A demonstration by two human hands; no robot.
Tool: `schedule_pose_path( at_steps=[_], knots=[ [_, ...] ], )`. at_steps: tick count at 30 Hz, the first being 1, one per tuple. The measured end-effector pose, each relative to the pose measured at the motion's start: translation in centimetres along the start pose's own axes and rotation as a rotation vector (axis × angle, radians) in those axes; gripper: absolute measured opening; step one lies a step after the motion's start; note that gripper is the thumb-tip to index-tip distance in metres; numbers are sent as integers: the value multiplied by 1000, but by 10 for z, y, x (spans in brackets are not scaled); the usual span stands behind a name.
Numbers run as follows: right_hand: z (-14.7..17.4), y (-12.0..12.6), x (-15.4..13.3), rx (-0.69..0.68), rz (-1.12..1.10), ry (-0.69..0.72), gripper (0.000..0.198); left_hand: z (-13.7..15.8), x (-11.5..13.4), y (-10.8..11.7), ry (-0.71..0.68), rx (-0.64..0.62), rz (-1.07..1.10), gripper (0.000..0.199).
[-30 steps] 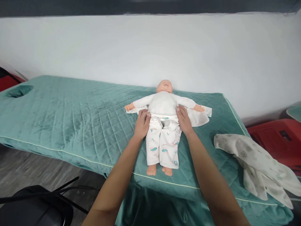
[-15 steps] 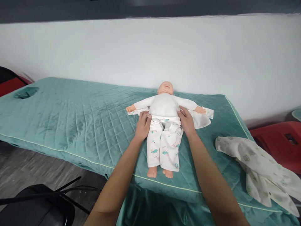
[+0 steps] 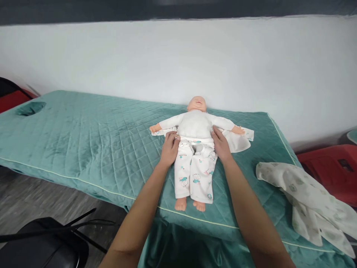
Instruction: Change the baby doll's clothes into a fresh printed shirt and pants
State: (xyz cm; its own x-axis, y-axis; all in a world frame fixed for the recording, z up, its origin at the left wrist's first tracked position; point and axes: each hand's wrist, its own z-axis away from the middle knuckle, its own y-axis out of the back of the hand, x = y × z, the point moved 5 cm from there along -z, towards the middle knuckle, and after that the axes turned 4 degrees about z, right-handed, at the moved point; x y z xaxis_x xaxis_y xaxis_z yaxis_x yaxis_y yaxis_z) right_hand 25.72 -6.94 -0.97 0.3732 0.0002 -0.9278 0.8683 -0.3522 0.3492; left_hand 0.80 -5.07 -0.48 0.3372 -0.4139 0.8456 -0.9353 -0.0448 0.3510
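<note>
A baby doll (image 3: 194,124) lies on its back with its head toward the wall and its arms spread. On its legs are white printed baby trousers (image 3: 193,178), their waistband up at the lower belly. My left hand (image 3: 170,148) is closed on the waistband at the doll's hip on the left. At the opposite hip my right hand (image 3: 221,144) grips the same waistband, its fingertips partly hidden by the cloth. A white printed baby top (image 3: 237,142) is spread open beneath the doll's back and arms.
The doll rests on a green quilted bed cover (image 3: 106,149) with a hole at the far left. A crumpled white printed cloth (image 3: 306,197) lies at the right edge. A red plastic chair (image 3: 331,167) stands beyond it, and a black chair (image 3: 44,242) at lower left.
</note>
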Motion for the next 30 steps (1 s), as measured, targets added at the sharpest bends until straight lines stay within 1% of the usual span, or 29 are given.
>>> schedule_pose_path(
  at_steps=[3,6,9,12,14,17,19,21,24,27,30],
  knots=[
    [0,-1,1,-30,11,-9,65,0,0,0,-4,1,-8,22],
    [1,-1,2,-24,7,-22,68,0,-1,0,-10,4,-13,21],
    [2,-1,1,-26,7,-30,67,0,-1,1,-15,6,-15,22],
    [3,0,0,-13,-11,-9,63,0,-1,1,-13,6,-26,21],
    [4,-1,1,-5,-40,1,63,0,-2,0,-13,8,-29,21],
    [5,-3,5,-6,-132,-34,71,-1,-2,1,-18,12,-20,21],
    [8,-3,4,8,-166,-35,71,-1,-2,1,-17,13,-18,22],
    [13,0,-4,57,-124,29,63,-1,-2,1,-10,13,-22,22],
    [25,6,-25,132,-6,247,42,-1,-2,1,-16,20,-16,21],
    [37,4,-44,113,107,451,22,0,-3,1,-26,26,7,20],
    [42,-2,-51,80,205,544,13,0,-6,1,-4,34,44,22]
  ],
)
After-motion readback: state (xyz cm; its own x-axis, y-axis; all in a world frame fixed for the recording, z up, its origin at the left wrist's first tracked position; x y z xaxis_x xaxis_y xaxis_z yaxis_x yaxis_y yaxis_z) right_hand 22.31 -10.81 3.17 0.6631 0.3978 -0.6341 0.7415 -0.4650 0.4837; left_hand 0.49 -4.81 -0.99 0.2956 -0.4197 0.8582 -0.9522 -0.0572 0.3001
